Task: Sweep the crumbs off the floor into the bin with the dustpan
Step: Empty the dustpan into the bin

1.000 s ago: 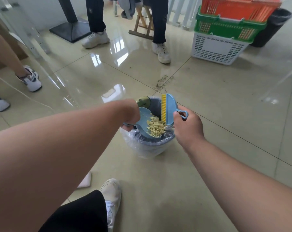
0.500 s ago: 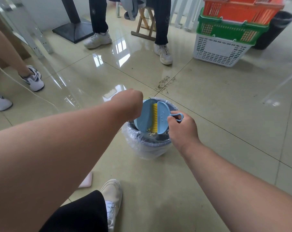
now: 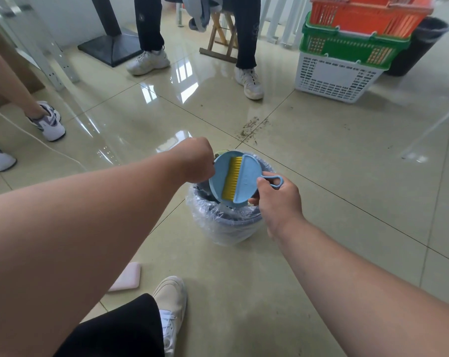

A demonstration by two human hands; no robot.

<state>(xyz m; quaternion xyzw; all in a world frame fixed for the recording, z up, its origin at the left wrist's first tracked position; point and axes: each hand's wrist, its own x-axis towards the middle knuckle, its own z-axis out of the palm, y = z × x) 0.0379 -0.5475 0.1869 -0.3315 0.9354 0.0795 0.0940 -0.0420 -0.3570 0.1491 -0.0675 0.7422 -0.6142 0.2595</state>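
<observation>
Dumping step, over the bin (image 3: 226,225) — small round tub with a clear plastic liner, on the tile floor (image 3: 321,202) right in front of the person. Left hand (image 3: 196,161) is curled in a fist round the near edge of the light blue dustpan (image 3: 219,176); the pan is tipped steeply, its open side facing the brush, directly above the bin mouth. Right hand (image 3: 277,199) grips the blue hand brush (image 3: 246,179) with thumb and fingers closed around the handle base, loop end sticking out past the thumb; the yellow bristles (image 3: 231,180) lie against the pan's inner face. No crumbs visible on the pan from this angle, so my read is the load is already tipped into the bin and the brush is clearing what clings; the bin's inside is mostly hidden by pan and brush, can't confirm contents. Not finished though — a scatter of dark crumbs (image 3: 249,127) sits on the floor past the bin, along the tile joint, with a few more specks further right. Judgement: one pan-load dumped, at least one more sweep-and-dump left. Further off: stacked plastic baskets (image 3: 347,47), a dark waste bin (image 3: 422,45) behind them, and other people's legs and shoes.
</observation>
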